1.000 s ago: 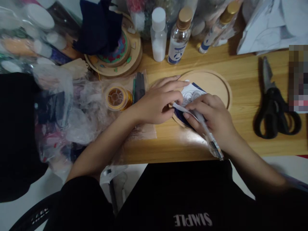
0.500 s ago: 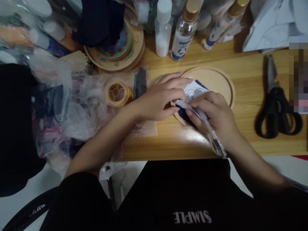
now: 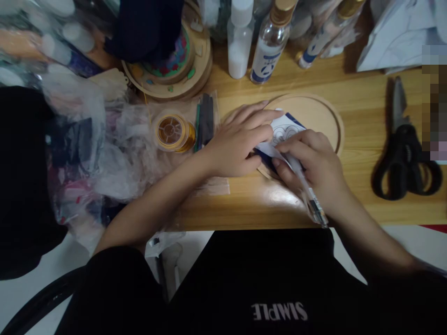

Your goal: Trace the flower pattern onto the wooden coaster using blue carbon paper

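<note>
A sheet of white paper (image 3: 283, 126) printed with a line-drawn flower lies over dark blue cloth (image 3: 267, 160) on a round wooden board (image 3: 321, 111). Its near edge is lifted and folded back. My left hand (image 3: 240, 139) rests at the paper's left side, fingers stretched out and thumb apart from them. In my closed right hand (image 3: 314, 163) is a clear-barrelled pen (image 3: 316, 204), slanting down toward me. My right fingertips are at the paper's folded edge. The pen's tip is hidden.
Black-handled scissors (image 3: 407, 149) lie on the right. A spool of golden thread (image 3: 172, 132) and plastic bags (image 3: 122, 172) are on the left. Behind stand a white-capped bottle (image 3: 240, 42), a gold-capped bottle (image 3: 268, 51) and a round wooden piece with coloured decoration (image 3: 199, 70).
The view has shifted slightly. Both hands stay at the paper with only slight finger movement, and the pen remains in my right hand.
</note>
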Tool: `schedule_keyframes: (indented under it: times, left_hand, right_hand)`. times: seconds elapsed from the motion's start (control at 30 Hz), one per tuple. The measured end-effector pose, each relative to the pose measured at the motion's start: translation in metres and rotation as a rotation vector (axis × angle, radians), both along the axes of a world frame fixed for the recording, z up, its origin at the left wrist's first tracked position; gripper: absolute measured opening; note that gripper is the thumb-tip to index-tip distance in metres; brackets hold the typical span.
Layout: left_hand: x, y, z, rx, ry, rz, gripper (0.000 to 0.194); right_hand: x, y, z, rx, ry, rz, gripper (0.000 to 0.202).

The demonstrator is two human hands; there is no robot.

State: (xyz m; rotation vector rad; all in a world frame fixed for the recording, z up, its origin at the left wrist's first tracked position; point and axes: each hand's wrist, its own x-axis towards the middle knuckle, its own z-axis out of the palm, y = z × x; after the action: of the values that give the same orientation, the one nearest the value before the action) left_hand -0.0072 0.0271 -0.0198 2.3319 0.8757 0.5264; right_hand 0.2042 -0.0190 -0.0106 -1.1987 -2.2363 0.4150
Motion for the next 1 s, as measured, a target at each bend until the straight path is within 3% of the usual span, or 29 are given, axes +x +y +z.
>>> schedule_keyframes:
  times: [0.47, 1.0]
  left_hand:
    - [-0.0005, 0.0018, 0.0015, -0.018, 0.023, -0.006, 0.008]
    - [-0.0003, 0.0008, 0.0087, -0.074, 0.007, -0.007, 0.015]
  right_hand:
    - [-0.0007, -0.0014, 0.0031, -0.13, -0.07, -0.04, 0.013]
    - [-0.003, -0.0021, 0.0039, -0.105, -0.083, -0.058, 0.013]
